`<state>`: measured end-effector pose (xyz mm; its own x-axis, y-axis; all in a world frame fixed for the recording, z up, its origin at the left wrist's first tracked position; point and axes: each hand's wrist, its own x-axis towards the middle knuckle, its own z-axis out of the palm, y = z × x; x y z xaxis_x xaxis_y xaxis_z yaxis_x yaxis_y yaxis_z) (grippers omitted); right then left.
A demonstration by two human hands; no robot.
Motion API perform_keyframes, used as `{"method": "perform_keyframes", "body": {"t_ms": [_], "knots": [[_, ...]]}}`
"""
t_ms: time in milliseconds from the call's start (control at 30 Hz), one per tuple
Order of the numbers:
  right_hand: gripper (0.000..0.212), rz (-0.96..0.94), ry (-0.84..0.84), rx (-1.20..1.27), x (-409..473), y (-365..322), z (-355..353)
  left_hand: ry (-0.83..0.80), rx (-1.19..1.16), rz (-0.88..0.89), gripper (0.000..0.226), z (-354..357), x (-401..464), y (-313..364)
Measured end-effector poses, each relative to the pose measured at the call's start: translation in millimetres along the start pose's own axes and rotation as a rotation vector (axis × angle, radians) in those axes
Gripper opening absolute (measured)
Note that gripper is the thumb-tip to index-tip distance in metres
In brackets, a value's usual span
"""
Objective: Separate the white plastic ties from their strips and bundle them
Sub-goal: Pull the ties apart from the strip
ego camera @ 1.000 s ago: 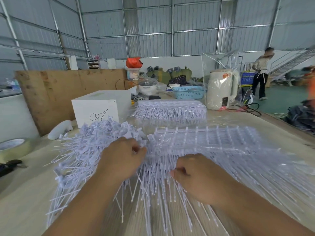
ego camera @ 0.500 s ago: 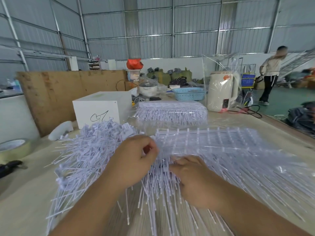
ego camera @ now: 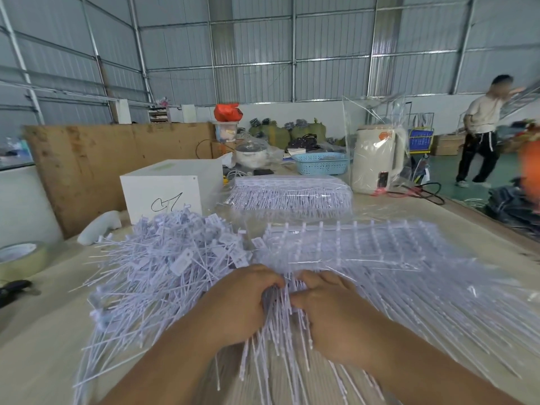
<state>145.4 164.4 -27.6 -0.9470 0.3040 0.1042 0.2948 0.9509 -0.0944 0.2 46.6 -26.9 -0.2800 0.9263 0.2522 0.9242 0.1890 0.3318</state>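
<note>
Walls: grey corrugated metal sheeting [ego camera: 263, 54] on steel framing.
Floor: green [ego camera: 505, 173], right of the worktable [ego camera: 43, 346].
Furniture: plywood board [ego camera: 102, 159] upright behind the worktable's left side.
Light: even daylight.

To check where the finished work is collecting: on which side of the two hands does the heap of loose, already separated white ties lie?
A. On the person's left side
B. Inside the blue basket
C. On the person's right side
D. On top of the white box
A: the heap of loose ties lies left of the left hand, while the ties still on strips spread to the right of the right hand.
</note>
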Motion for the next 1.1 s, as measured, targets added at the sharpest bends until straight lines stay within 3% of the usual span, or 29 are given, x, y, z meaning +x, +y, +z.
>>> {"method": "perform_keyframes", "body": {"t_ms": [267, 500, 600, 700, 867, 1100], "knots": [[0.063, 0.018, -0.061, 0.023, -1, 1, -2, 0.06, -0.053, -0.039, 0.051, -2, 0, -1], [0.027, 0.072, -0.005, 0.083, 0, 2, -5, 0.269, -0.03, 0.005, 0.037, -14, -2, -2], [0.028, 0.104, 0.01, 0.065, 1, 1, -2, 0.378, 0.078, -0.085, 0.024, -18, -3, -14], [0.035, 0.129, 0.032, 0.042, 1, -3, 2, 0.285, 0.147, -0.153, 0.025, -11, -2, -22], [0.024, 0.12, 0.041, 0.007, 1, -3, 2, 0.223, 0.128, -0.095, 0.048, -10, 3, -34], [0.027, 0.107, 0.072, 0.022, 1, -4, 5, 0.26, 0.094, -0.07, 0.053, -8, 5, -45]]}}
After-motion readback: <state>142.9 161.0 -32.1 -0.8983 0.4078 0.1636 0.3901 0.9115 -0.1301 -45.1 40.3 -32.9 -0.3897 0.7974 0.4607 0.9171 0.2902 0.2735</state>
